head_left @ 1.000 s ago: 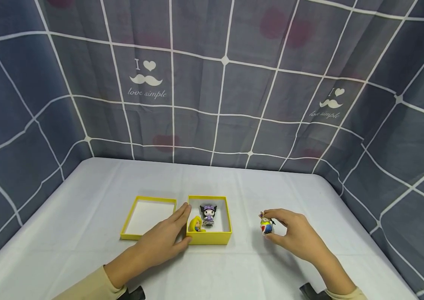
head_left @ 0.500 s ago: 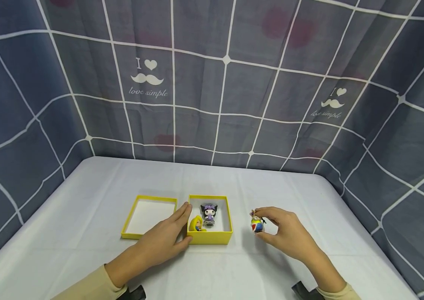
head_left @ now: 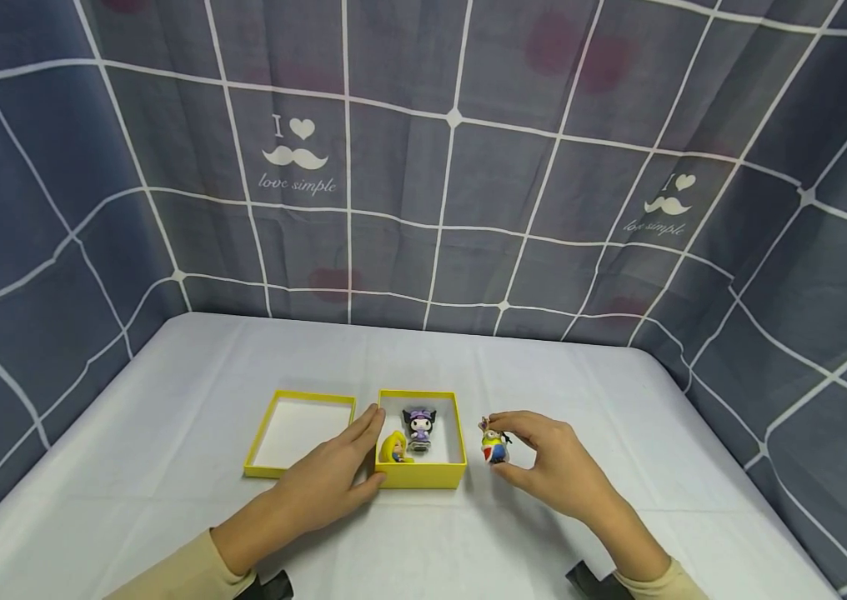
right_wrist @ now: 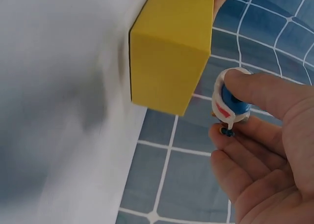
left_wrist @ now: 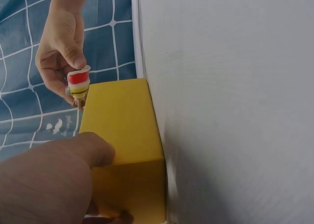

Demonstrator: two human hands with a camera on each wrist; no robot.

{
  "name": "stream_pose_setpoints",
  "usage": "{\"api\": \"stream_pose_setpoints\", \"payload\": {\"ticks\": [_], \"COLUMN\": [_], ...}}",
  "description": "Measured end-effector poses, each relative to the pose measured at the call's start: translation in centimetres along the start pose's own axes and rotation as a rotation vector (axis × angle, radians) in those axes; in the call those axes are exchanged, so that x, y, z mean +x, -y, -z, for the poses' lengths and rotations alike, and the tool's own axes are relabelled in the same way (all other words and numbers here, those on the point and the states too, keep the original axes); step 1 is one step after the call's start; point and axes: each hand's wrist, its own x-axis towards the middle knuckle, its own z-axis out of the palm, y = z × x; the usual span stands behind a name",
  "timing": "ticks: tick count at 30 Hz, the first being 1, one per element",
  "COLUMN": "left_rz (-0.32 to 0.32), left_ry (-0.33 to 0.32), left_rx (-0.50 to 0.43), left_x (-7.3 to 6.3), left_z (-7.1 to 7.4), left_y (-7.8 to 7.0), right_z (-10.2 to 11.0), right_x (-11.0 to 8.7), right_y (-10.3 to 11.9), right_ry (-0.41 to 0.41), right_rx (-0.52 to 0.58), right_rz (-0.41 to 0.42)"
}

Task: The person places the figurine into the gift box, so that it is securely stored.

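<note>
My right hand (head_left: pixel 554 462) pinches a small toy figurine (head_left: pixel 494 447), yellow on top with red, white and blue below, between thumb and fingers. It is held above the table, just right of a yellow box (head_left: pixel 423 477). In the right wrist view, the thumb lies on the figurine's base (right_wrist: pixel 235 101). My left hand (head_left: pixel 326 479) rests against the box's left side, fingers extended along the wall and thumb at the front corner. Inside the box stand a purple-and-black figurine (head_left: pixel 419 429) and, at the near left, a yellow-haired figurine (head_left: pixel 394 448).
A yellow-rimmed lid (head_left: pixel 299 433) with a white inside lies left of the box, partly behind my left hand. White cloth covers the table (head_left: pixel 408 550). A grey-blue checked curtain (head_left: pixel 393 167) surrounds it at the back and sides.
My right hand has moved left with the figurine, closer to the box's right wall. The left hand, box and lid hold their places.
</note>
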Motion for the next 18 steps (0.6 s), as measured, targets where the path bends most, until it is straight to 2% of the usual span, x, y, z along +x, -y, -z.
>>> {"api": "stream_pose_setpoints", "payload": {"ticks": [9, 18], "left_rz": [0.006, 0.0], "left_ry": [0.0, 0.001], "left_rx": [0.01, 0.013], "left_x": [0.0, -0.1], "left_z": [0.1, 0.0], "left_y": [0.0, 0.0], "right_z": [-1.4, -2.8], "right_x": [1.2, 1.9], "right_y": [0.7, 0.6], "right_ry": [-0.015, -0.009], "right_rx": [0.054, 0.134], "right_rz": [0.022, -0.011]}}
